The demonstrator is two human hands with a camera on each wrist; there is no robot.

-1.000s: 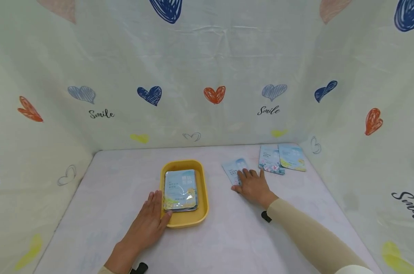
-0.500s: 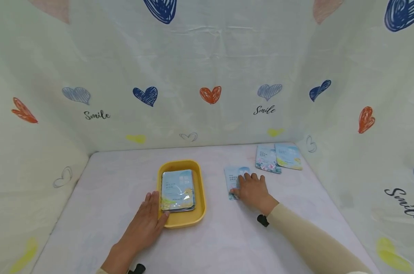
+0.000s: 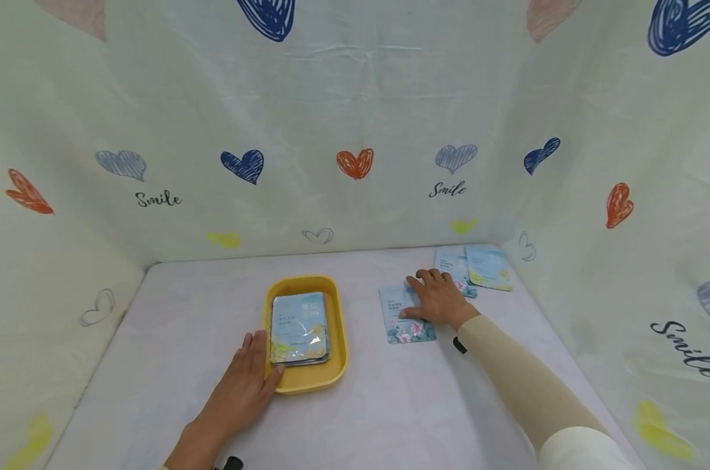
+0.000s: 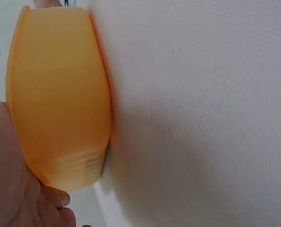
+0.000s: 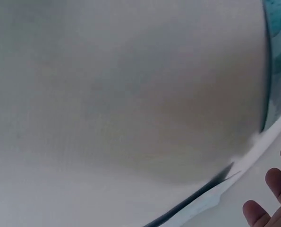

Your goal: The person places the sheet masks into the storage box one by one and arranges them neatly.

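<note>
From the head view we see the left hand (image 3: 237,385) flat-backed, fingers straight and together along the left side of the yellow tray (image 3: 312,377). The right hand (image 3: 441,301) is spread, fingers slightly bent, over a floral packet (image 3: 398,320) lying right of the tray on the worktop (image 3: 378,405). We read "Smile" on the backdrop (image 3: 307,98) (the packet's print is too small). In the left wrist view, we find that hand at the tray's rim. In the right wrist view, we see fingertips apart.
</note>
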